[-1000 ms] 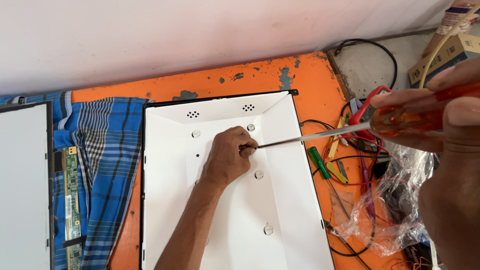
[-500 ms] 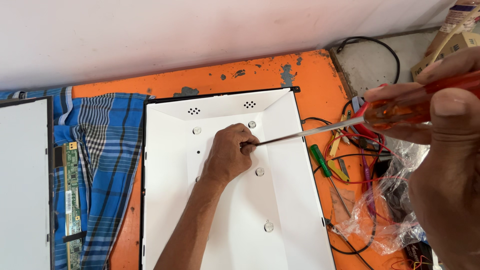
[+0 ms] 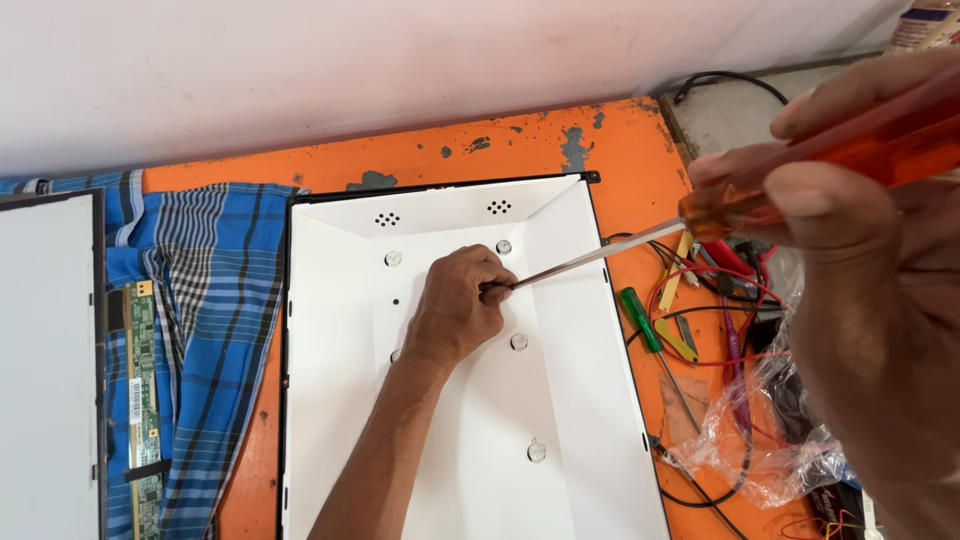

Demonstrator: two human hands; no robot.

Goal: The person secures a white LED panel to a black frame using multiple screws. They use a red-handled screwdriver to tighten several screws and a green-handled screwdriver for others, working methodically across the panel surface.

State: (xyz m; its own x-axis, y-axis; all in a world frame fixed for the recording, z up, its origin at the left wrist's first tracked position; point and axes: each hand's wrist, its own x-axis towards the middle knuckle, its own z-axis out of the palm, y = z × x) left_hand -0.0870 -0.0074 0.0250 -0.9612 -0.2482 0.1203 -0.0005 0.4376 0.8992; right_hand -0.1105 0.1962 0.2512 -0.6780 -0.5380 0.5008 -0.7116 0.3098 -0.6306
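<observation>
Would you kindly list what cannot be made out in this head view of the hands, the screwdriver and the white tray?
- Screwdriver tip: hidden inside the left hand, so what it touches is unknown.
- Right hand: blurred close to the camera and cut off by the right edge.
- White backlight tray: its near end is cut off by the bottom edge.
- Circuit board parts: too small to tell.
- Items inside the clear plastic bag: a tangle, unclear.

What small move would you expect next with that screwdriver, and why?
Probably a turn of the screwdriver: the right hand grips its orange handle, and the left hand steadies the tip against the white panel. What the tip sits on is hidden.
</observation>
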